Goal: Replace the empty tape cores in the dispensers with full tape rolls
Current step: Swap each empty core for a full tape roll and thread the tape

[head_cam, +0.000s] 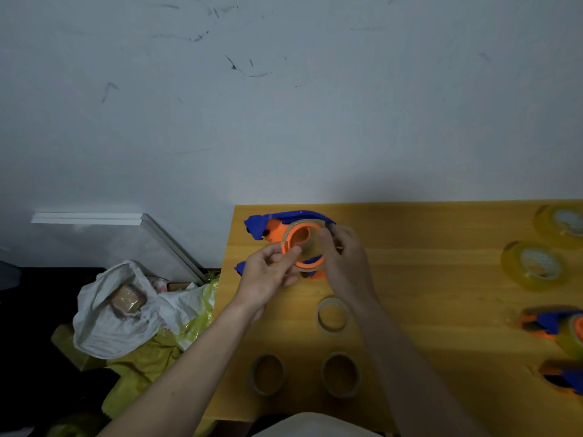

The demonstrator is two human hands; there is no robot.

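Note:
A blue and orange tape dispenser [284, 219] lies at the far left of the wooden table [426, 310]. An empty brown tape core [310, 246] sits around its orange hub. My left hand [268, 275] pinches the near left rim of the hub and core. My right hand [344, 250] grips the core's right side with curled fingers. Three empty cores lie nearer me: one [332, 314] in the middle and two [267, 375], [340, 375] by the front edge. Two full yellowish tape rolls [536, 266], [561, 220] lie at the right.
Two more blue and orange dispensers [558, 328], [564, 381] lie at the table's right edge, the upper one with a roll in it. Left of the table, white and yellow plastic bags [126, 313] sit on the floor. A white wall stands behind.

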